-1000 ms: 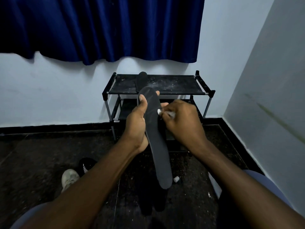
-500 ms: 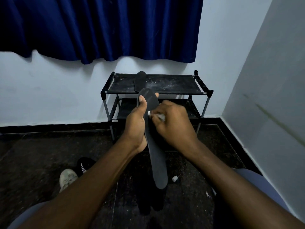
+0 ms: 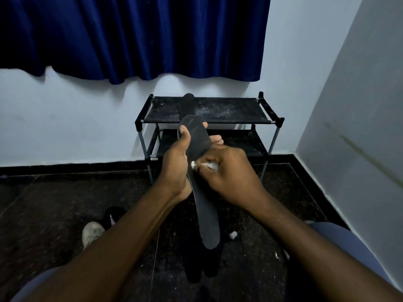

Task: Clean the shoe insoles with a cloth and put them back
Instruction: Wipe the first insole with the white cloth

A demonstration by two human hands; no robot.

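A long dark grey insole (image 3: 206, 214) stands nearly upright in front of me. My left hand (image 3: 175, 166) grips its upper part, thumb on the front face and fingertips showing behind its right edge. My right hand (image 3: 226, 173) pinches a small white cloth (image 3: 209, 165) and presses it against the insole's middle. A second dark insole (image 3: 186, 105) lies on the top shelf of the black shoe rack (image 3: 239, 122). On the floor at lower left lie a white shoe (image 3: 92, 233) and a black shoe (image 3: 113, 215), both partly hidden by my left forearm.
The rack stands against the pale wall under a dark blue curtain (image 3: 135, 35). Another wall closes in on the right. The dark speckled floor holds a small white bit (image 3: 233, 234) near the insole's lower tip. My knees in blue-grey fabric show at both bottom corners.
My right hand with the cloth has slid down the insole from near its upper part to its middle. The left hand keeps its grip.
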